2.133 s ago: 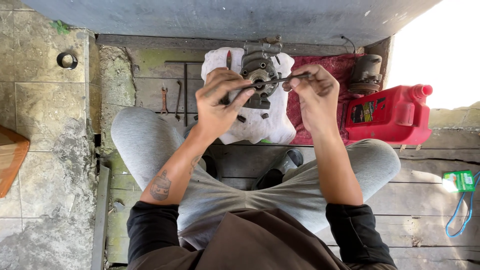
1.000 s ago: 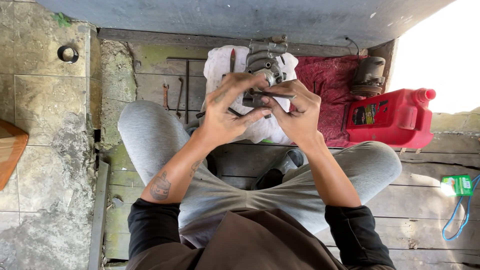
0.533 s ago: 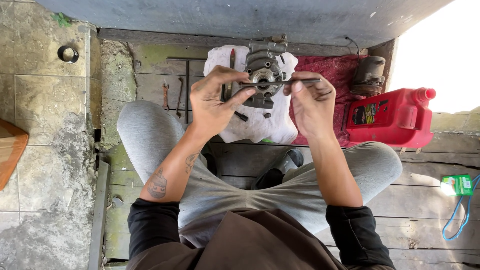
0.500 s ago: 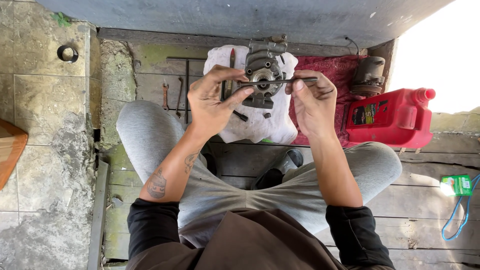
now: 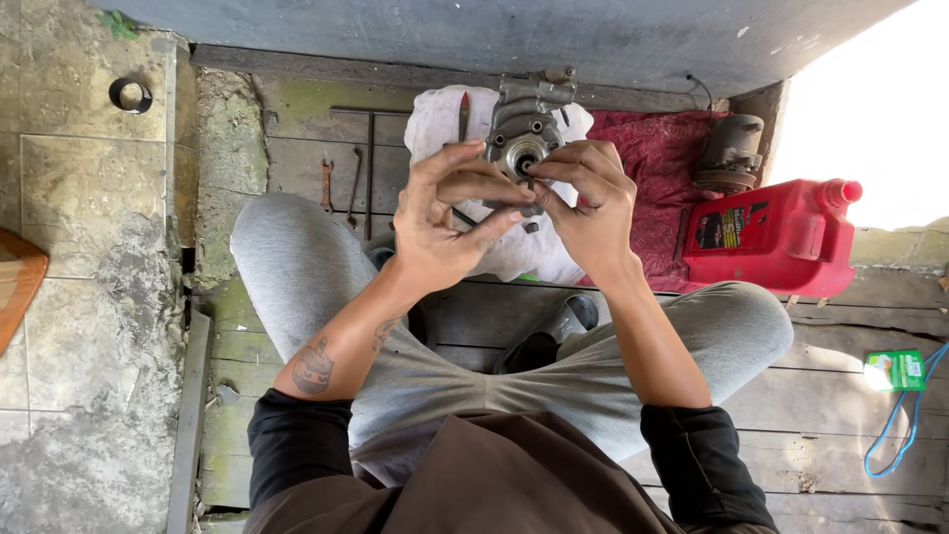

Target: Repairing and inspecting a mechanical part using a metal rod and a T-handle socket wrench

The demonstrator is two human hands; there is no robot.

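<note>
Head view. Left hand [image 5: 447,222]: grip closed round the lower side of a grey cast-metal engine housing with a round bore [image 5: 524,133]. Right hand [image 5: 591,203]: fingertips pinched narrow at the bore; what they pinch is too small to tell. Housing sits above a crumpled white cloth [image 5: 435,119] on weathered floor planks [image 5: 850,396]. Glossy red plastic fuel can [image 5: 781,237] just right.

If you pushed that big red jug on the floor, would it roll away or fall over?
Probably neither. The red fuel can looks boxy with flat sides and lies low on the wooden floor, so it would likely slide rather than roll. Its plastic looks stiff. Whether it is full and heavy cannot be told.
</note>
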